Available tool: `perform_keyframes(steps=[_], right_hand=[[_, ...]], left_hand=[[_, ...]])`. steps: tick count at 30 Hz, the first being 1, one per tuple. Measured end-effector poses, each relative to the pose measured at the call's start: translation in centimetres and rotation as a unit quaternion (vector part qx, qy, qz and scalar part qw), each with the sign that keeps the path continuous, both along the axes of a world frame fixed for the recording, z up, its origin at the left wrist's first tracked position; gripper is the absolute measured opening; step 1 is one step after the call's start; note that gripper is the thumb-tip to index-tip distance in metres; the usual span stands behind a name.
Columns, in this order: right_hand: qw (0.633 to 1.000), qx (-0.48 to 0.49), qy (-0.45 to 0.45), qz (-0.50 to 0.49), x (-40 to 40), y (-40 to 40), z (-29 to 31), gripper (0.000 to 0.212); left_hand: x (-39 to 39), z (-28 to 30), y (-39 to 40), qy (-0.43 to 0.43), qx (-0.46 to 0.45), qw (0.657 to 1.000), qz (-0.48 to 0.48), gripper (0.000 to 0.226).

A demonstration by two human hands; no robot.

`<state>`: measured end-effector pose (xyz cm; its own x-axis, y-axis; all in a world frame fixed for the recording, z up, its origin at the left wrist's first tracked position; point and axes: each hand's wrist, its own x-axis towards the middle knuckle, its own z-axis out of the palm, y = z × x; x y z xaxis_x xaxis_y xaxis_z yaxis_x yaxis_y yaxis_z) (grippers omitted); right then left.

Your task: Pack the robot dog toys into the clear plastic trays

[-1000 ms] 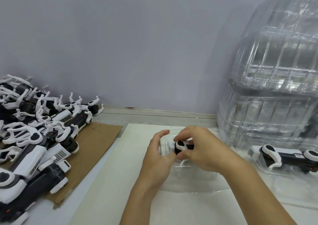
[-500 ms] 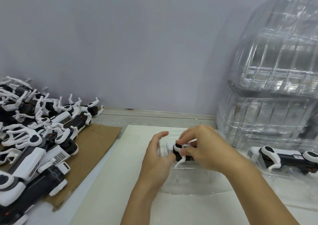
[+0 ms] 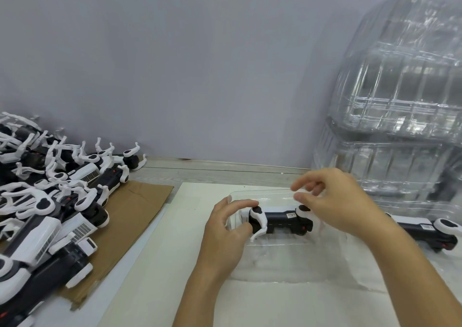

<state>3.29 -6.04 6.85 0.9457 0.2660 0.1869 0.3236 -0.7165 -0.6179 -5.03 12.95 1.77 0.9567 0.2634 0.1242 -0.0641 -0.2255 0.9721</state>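
Glossy robot dog toy [image 3: 281, 223], seemingly in clear plastic tray [image 3: 287, 259]

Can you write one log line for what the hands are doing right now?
left hand: holds toy dog end | right hand: open above | clear tray: toy inside

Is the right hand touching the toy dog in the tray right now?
Cannot tell. In the head view the right hand hovers over the toy dog's right end with loose fingers, hiding any gap or contact. The left hand grips its other end.

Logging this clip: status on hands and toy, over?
Left hand grips toy's left end. Right hand open above right end. Robot dog toy lying in clear tray. Nothing obstructing.
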Motion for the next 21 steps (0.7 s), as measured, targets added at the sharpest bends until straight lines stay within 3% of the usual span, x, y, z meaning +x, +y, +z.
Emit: perform_keyframes(steps=[9,14,21], right_hand=[[0.997,-0.019,0.067,-0.044,0.01,-1.45,-0.07,0.02],[0.995,-0.012,0.066,-0.074,0.0,-0.92,-0.21,0.022],[0.995,-0.045,0.068,-0.057,-0.13,-1.17,0.39,0.018]], left_hand=[[0.14,-0.16,0.11,-0.006,0.05,0.999,0.001,0.045],[0.01,-0.09,-0.05,-0.007,0.056,0.998,0.004,0.019],[-0.02,0.62,0.09,0.019,0.089,0.996,-0.003,0.02]])
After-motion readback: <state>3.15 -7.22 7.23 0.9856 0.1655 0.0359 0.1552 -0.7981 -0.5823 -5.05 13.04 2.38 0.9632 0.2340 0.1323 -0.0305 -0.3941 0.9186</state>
